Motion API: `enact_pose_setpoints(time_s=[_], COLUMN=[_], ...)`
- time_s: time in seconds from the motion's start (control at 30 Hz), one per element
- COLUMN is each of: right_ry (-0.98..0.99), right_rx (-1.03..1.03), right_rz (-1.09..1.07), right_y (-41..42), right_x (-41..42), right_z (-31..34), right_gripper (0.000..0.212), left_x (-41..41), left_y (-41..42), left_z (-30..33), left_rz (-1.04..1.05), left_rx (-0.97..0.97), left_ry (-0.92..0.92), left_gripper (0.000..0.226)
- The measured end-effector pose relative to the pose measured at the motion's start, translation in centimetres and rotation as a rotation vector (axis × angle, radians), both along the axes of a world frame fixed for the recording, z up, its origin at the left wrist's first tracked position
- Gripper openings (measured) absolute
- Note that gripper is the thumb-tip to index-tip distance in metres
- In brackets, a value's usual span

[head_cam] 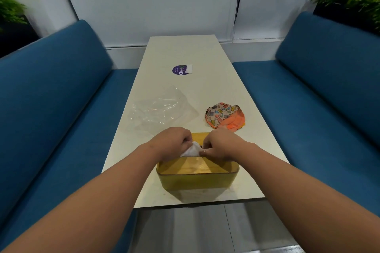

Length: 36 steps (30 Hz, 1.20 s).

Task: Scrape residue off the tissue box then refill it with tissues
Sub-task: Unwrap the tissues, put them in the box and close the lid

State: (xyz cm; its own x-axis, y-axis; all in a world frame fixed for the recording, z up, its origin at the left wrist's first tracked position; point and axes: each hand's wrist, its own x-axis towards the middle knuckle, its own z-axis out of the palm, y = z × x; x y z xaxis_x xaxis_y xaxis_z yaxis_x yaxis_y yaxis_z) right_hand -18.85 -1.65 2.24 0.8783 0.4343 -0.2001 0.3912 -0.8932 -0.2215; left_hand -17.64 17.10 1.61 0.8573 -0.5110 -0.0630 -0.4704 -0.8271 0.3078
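Observation:
A yellow translucent tissue box [197,181] with a wooden lid stands near the front edge of the white table [185,51]. A white tissue [192,150] sticks up from the slot in the lid. My left hand [172,142] pinches the tissue from the left with curled fingers. My right hand [221,146] pinches its right side, fingers curled over the lid. Both hands cover the far half of the box, and the box's inside is hidden by the lid.
An empty clear plastic wrapper [160,111] lies behind the box on the left. A crumpled patterned orange cloth [225,118] lies on the right. Farther back are a round purple sticker [180,70] and a small white piece [189,68]. Blue sofas [51,92] flank the table.

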Motion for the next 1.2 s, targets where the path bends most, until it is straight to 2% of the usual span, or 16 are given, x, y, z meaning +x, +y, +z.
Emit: enact_pose_setpoints(time_s=[0.1,0.2,0.33,0.5,0.67,0.77,0.87,1.2], right_ry=[-0.034,-0.057,-0.075,-0.076,-0.122,-0.16,-0.191,-0.115], right_rx=[-0.012,0.024,0.139,0.341,0.294,0.318,0.343,0.497], right_rz=[0.024,0.006,-0.043,-0.14,-0.06,-0.078,-0.095,-0.194], right_y=[-0.1,-0.2,-0.1,-0.3,-0.5,-0.7,-0.7,-0.7], right_x=[0.0,0.0,-0.2,-0.2,-0.4,-0.6,-1.0,-1.2], right_z=[-0.4,-0.9,-1.2,-1.5,-1.8,-2.2,-2.5,-2.2], right_gripper=[0.025,0.02,0.021,0.023,0.026,0.016,0.024,0.022], left_x=[-0.3,-0.6,-1.0,-1.1,-1.2,-1.2,-1.4,-1.4], left_y=[0.4,0.3,-0.4,-0.2,0.5,0.9,0.7,0.6], left_z=[0.2,0.3,-0.2,-0.9,-1.1,-1.2,-1.5,-1.4], left_rz=[-0.006,-0.021,0.034,0.192,0.18,0.118,0.1,0.279], left_rx=[-0.047,-0.019,-0.011,-0.243,-0.312,-0.197,-0.15,-0.429], left_ry=[0.006,0.012,-0.035,0.014,0.002,-0.039,-0.069,0.101], left_gripper=[0.016,0.028,0.02,0.008,0.011,0.024,0.02,0.013])
